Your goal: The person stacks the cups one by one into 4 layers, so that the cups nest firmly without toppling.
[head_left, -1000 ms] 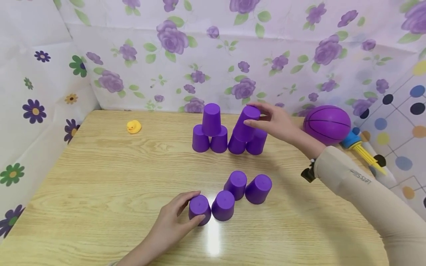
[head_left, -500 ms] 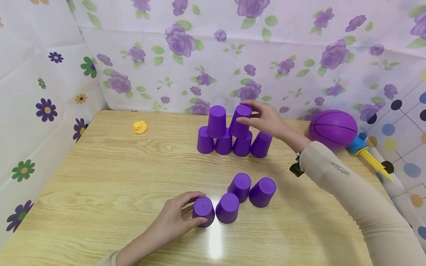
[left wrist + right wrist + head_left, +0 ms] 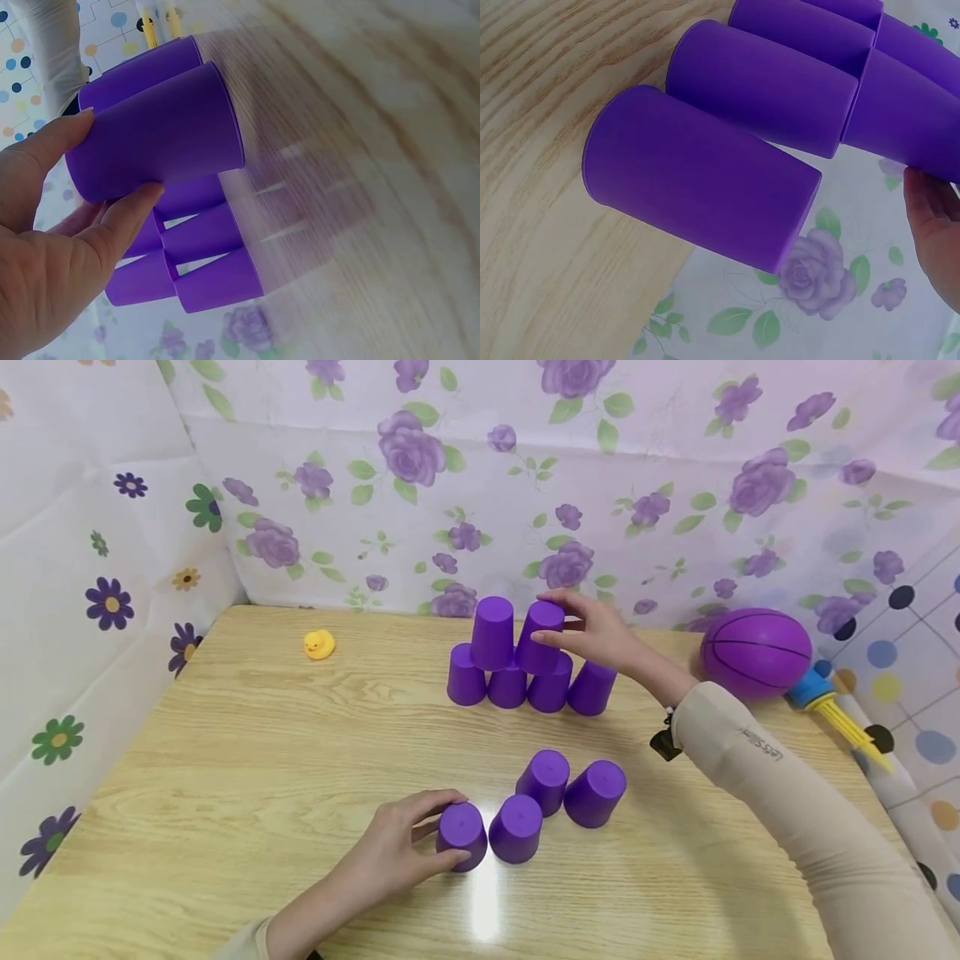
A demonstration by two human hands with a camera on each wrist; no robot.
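Your half-closed right hand (image 3: 596, 631) has brought the upper cup (image 3: 535, 653) it pinches beside the neighbouring cup (image 3: 492, 635), seemingly advancing the stacking; your left hand (image 3: 393, 845) similarly pinches a near cup (image 3: 460, 832).

Right hand (image 3: 600, 633), left hand (image 3: 392, 845): each grips a plain purple cup (image 3: 536, 655). Cups (image 3: 517, 828) beside each: same purple. Table (image 3: 300, 760) under both: yellowish wood grain. Ball (image 3: 757, 652) right of both: purple, black lines. Duck (image 3: 318, 645) left of both: yellow. Cloth (image 3: 337, 427) beyond: white, purple flowers, green leaves.
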